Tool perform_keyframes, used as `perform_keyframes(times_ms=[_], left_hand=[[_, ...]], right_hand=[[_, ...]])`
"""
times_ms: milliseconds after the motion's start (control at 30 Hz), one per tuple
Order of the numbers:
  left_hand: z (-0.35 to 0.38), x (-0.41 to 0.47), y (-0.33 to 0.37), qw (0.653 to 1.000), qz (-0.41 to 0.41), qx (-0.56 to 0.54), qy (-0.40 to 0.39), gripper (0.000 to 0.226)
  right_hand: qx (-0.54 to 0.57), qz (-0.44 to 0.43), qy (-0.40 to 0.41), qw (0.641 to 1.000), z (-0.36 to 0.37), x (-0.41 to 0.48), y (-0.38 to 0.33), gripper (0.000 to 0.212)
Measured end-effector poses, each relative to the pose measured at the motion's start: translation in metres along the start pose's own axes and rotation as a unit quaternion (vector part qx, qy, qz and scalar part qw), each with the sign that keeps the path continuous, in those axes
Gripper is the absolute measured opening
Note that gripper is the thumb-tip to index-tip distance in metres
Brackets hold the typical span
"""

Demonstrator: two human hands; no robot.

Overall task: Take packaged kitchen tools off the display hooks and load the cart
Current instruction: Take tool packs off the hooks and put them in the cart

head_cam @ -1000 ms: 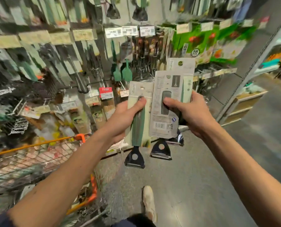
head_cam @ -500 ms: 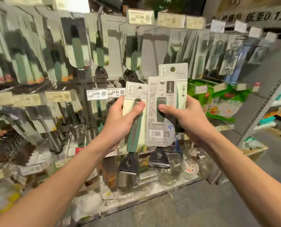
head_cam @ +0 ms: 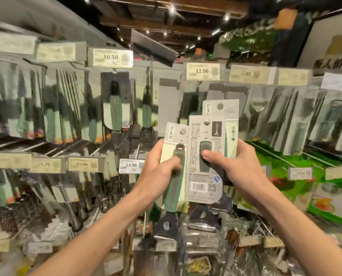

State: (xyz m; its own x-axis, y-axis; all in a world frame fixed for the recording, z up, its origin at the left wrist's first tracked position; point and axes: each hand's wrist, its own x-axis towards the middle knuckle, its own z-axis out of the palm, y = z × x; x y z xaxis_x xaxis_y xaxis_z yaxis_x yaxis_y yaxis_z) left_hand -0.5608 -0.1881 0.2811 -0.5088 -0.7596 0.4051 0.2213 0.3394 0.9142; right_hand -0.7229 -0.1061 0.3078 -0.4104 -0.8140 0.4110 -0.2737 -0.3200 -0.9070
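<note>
Compared with the frame 0.5 s earlier, the view is tilted higher. The dark ceiling with small spot lamps (head_cam: 172, 8) is now taken in at 12 o'clock, and a top row of yellowish price tags is seen, among them the "10.50" tag (head_cam: 111, 56). Both packages are kept in the same grips.

The pale green card package with a green-handled, black-headed peeler (head_cam: 175, 194) is grasped by the left hand (head_cam: 158, 170). The thumb is laid across the green handle near its top, and the fingers are hidden behind the card. The black head is left hanging at 6 o'clock of that hand.

The grey-white card package with a barcode on its back (head_cam: 205, 176) is gripped by the right hand (head_cam: 242, 170), with the thumb pressed on the dark green window at the card's middle. A 2nd grey card (head_cam: 220, 110) is held behind it and rises at 12 o'clock. The 2 front cards are touching edge to edge. The white "14.90" price tag (head_cam: 131, 165) is seen just beside the left hand at 9 o'clock.
</note>
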Motion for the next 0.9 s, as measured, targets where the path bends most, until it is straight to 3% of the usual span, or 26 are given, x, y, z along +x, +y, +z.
perform_keyframes(times_ms=[100, 233, 333, 433, 533, 900], left_hand=[[-0.003, 0.016, 0.000, 0.996, 0.014, 0.041, 0.075, 0.043], [-0.010, 0.031, 0.005, 0.986, 0.013, 0.013, 0.167, 0.065], [-0.013, 0.039, 0.007, 0.974, 0.054, 0.032, 0.218, 0.050], [-0.014, 0.043, 0.008, 0.943, 0.122, 0.172, 0.259, 0.026], [-0.021, 0.056, 0.012, 0.931, 0.135, 0.206, 0.268, 0.010], [-0.046, 0.110, 0.031, 0.926, 0.143, 0.168, 0.306, 0.008]], right_hand=[[0.006, -0.007, -0.020, 1.000, -0.002, 0.030, 0.003, 0.032], [0.009, -0.018, -0.041, 0.999, -0.005, 0.063, 0.006, 0.034], [0.008, -0.031, -0.059, 0.998, -0.005, 0.080, 0.007, 0.033], [0.024, -0.049, -0.086, 0.995, -0.002, 0.088, 0.008, 0.033], [0.037, -0.054, -0.099, 0.993, 0.005, 0.092, 0.009, 0.032], [0.064, -0.057, -0.103, 0.991, 0.030, 0.107, 0.003, 0.032]])
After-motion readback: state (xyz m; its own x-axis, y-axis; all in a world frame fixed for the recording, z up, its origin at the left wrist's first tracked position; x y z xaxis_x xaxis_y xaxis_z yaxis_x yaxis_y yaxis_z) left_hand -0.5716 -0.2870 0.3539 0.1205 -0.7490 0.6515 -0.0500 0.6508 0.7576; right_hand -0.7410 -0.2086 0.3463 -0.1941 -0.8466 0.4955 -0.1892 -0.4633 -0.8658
